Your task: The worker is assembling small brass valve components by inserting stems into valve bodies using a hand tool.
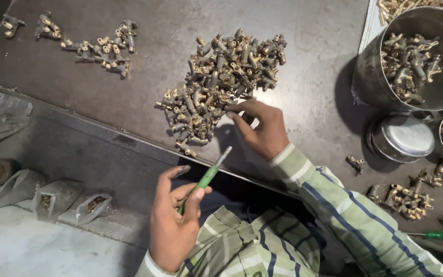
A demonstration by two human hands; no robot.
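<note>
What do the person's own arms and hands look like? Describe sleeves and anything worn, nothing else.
Both arms wear long shirt sleeves in pale green with white and dark blue stripes. The left hand and right hand are bare: no gloves, rings or watch show. The cuffs end at the wrists.

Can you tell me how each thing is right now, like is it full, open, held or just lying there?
Left hand: shut on the green tool.
Green tool: held, tip up.
Right hand: fingers on the brass pile, holding nothing clearly.
Brass pile: loose heap on the table.
Big metal pot: open, partly filled with brass parts.
Small tin: lid on.
Plastic bags: lying on the floor.
</note>
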